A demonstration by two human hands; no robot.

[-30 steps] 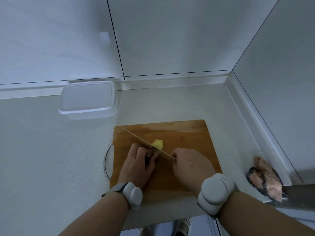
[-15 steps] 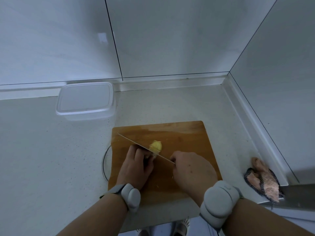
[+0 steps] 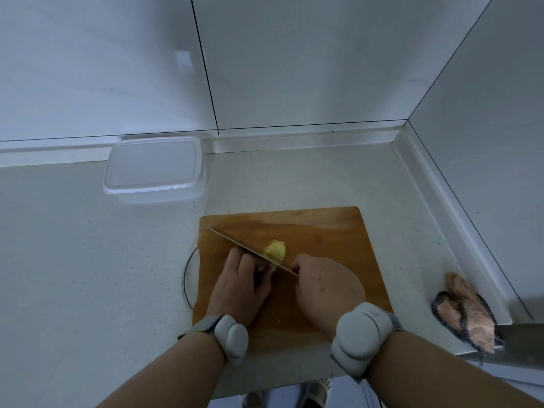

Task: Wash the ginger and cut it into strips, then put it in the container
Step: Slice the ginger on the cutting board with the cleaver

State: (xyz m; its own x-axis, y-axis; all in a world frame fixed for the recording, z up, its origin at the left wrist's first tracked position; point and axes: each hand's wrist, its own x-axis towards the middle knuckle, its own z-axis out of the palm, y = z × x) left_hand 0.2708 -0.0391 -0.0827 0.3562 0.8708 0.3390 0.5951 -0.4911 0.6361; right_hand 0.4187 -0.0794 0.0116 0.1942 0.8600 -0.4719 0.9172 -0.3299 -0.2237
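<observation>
Single view only, a wide-angle camera worn on the person's head. It looks forward and steeply down onto a countertop [image 3: 73, 260] set in a tiled wall corner, both forearms entering from the bottom edge. The cutting board [image 3: 323, 231] lies close below, near frame centre. Straight wall joints bow toward the frame edges.

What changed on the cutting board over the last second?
Very little. The knife has edged slightly along the ginger, held by the right hand; the left hand keeps its grip on the near end of the ginger. Small shifts in the picture look like head movement. The cutting board, container and cloth stayed put.
</observation>
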